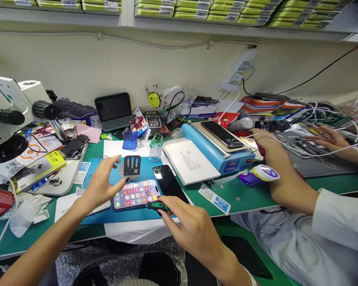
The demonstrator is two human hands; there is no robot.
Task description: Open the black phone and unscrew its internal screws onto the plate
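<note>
Your right hand [193, 232], lower centre: grip closed on green-handled screwdriver [155, 205], lying along the near edge of the lit smartphone [136, 194]. Phone's long axis: left-right. Left hand [103, 183]: grip open, at its left end.

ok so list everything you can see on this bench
lit phone: one, colourful screen, on blue mat
dark phone: one, black, right of lit phone
stand: one, grey, behind lit phone
machine: one, blue, centre right, black phone on top
microscope: one, white, far left
small monitor: one, grey, at wall
boxes: many, green, top shelf
co-worker's hands: two, right side
left hand: open, beside lit phone
right hand: pinching green-black screwdriver
</note>
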